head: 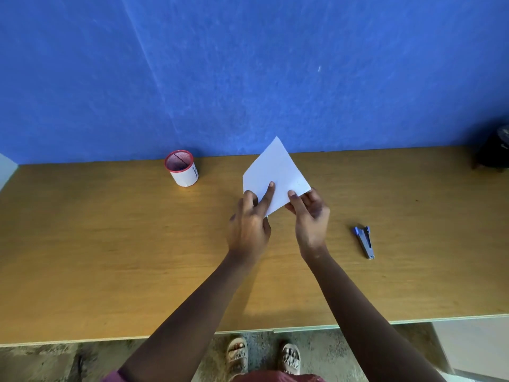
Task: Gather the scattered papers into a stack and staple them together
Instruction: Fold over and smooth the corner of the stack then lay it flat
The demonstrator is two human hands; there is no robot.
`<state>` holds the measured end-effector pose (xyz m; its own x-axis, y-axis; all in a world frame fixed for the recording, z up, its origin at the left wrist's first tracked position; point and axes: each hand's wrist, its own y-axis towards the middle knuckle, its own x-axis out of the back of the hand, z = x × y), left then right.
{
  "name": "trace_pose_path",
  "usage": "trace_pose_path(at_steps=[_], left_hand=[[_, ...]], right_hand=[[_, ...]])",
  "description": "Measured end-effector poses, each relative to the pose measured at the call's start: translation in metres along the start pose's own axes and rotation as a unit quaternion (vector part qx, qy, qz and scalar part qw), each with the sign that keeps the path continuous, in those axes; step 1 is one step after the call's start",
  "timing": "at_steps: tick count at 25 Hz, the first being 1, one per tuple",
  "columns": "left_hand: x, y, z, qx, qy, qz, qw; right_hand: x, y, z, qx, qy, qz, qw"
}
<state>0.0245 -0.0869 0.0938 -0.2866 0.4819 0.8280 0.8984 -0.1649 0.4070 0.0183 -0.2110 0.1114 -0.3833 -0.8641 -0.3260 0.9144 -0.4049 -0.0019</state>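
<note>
My sandalled feet (pixel 263 354) below the table edge, both hands up on the papers.

My left hand (pixel 249 221) and right hand (pixel 311 216) pinch the white papers (pixel 275 172) at their near corners, tilted up off the wooden table (pixel 110 244). The stapler (pixel 365 242) lies apart to my right, a red-rimmed cup (pixel 181 168) to the left.

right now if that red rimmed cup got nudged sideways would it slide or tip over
The red-rimmed cup probably slides rather than tips: it stands upright, squat and wide at the base. It is likely light, since it looks like mesh and holds little more than one thin dark stick. The smooth wooden table should offer little grip.
</note>
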Motion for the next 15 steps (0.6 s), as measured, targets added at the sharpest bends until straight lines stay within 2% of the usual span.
trace_pose_path(at_steps=[5,7,11,15], left_hand=[[-0.002,-0.007,0.005,-0.016,-0.157,0.073,0.985],[0.001,-0.002,0.005,0.002,-0.195,0.06,0.979],[0.016,0.023,0.005,-0.014,-0.195,-0.001,0.981],[0.029,0.05,0.01,-0.063,-0.168,0.047,0.983]], right_hand=[[0.013,0.003,-0.006,-0.015,-0.008,0.021,1.0],[0.019,0.005,-0.008,-0.017,-0.015,0.041,0.999],[0.023,0.006,-0.006,0.006,-0.051,0.111,0.993],[0.022,0.005,0.0,0.025,-0.085,0.169,0.982]])
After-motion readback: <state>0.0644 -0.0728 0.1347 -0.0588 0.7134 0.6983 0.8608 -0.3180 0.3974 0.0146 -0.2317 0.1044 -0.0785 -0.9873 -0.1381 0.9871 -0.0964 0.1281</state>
